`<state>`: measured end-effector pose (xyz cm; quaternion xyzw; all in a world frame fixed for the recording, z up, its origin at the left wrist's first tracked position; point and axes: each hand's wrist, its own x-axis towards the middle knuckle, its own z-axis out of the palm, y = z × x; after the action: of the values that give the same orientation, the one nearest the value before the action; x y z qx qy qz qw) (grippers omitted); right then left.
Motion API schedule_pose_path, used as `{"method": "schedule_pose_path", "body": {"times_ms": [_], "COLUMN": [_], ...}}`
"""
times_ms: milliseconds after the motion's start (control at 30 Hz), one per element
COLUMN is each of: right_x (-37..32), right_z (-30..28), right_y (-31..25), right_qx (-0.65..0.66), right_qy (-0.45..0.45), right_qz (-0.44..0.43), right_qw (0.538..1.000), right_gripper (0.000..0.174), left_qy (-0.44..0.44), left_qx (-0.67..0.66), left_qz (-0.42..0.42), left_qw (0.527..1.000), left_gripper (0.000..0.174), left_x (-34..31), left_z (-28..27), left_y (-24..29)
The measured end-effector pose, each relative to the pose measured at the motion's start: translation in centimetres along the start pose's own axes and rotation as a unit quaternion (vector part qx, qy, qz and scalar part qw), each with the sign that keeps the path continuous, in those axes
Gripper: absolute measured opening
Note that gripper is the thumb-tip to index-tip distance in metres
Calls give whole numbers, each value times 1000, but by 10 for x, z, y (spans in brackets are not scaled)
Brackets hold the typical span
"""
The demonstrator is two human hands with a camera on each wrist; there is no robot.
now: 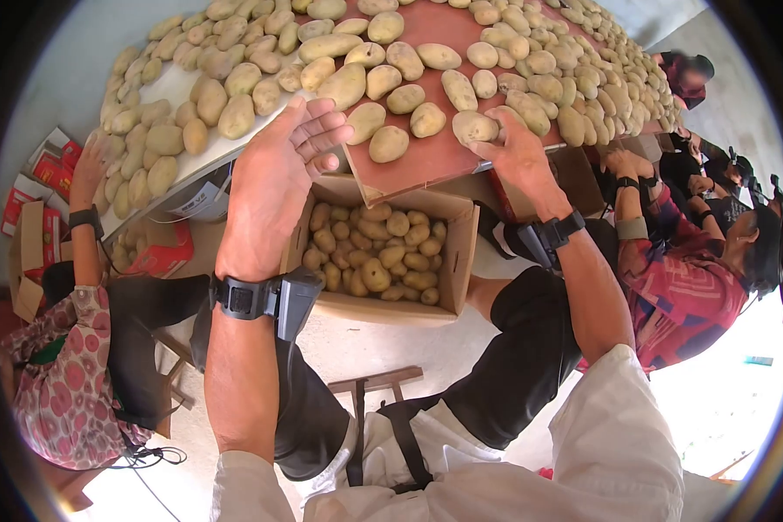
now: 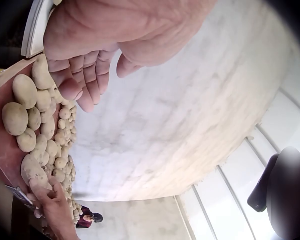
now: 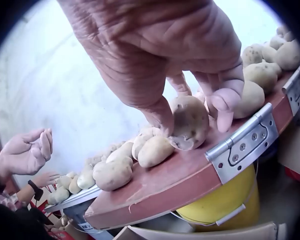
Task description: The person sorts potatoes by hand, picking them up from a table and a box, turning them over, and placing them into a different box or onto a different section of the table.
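My right hand (image 1: 520,158) grips a potato (image 1: 476,129) between thumb and fingers at the near edge of the red tabletop (image 1: 422,174). In the right wrist view this potato (image 3: 190,120) sits low over the board, with the thumb on one side and fingertips on the other. My left hand (image 1: 274,174) is held palm up with fingers extended and nothing in it, above the gap between the white and red tabletops. Several loose potatoes (image 1: 389,143) lie on the red board between the hands. Below stands a cardboard box (image 1: 454,252) with many potatoes inside.
Potatoes (image 1: 170,139) also cover the white table at left. Metal hinges (image 3: 247,142) line the red board's edge, with a yellow bucket (image 3: 222,200) underneath. People sit close on both sides, one in a patterned shirt (image 1: 70,374), another in a red checked shirt (image 1: 683,291).
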<state>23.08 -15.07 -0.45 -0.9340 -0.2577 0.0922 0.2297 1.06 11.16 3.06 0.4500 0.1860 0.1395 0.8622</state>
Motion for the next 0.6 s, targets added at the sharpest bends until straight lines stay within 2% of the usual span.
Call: {"method": "schedule_pose_path", "body": {"times_ms": [133,233,400,533,600], "right_x": [-14,-18,-28,-17,-16], "right_z": [-5,-10,1,13,15], "right_y": [-12,-13,-1,5,18], "right_qx": [-38,-102,-143,-129,-107], "right_qy": [2,-10,71,81,125], "right_qz": [14,69,35,24,-35], "right_qw": [999,992,987,988,986], "right_gripper": [62,63,64,65,61], "left_qy": [-1,-6,-20,-19,-18], "left_qx": [13,12,16,29,30], "left_qz": [-3,-8,6,2,13], "left_qw": [1000,1000,1000,999,999], "left_gripper": [44,44,44,45,45], "left_x": [-3,3,-7,-4,-11], "left_z": [6,3,10,13,17], "left_y": [4,6,-2,-4,-12]}}
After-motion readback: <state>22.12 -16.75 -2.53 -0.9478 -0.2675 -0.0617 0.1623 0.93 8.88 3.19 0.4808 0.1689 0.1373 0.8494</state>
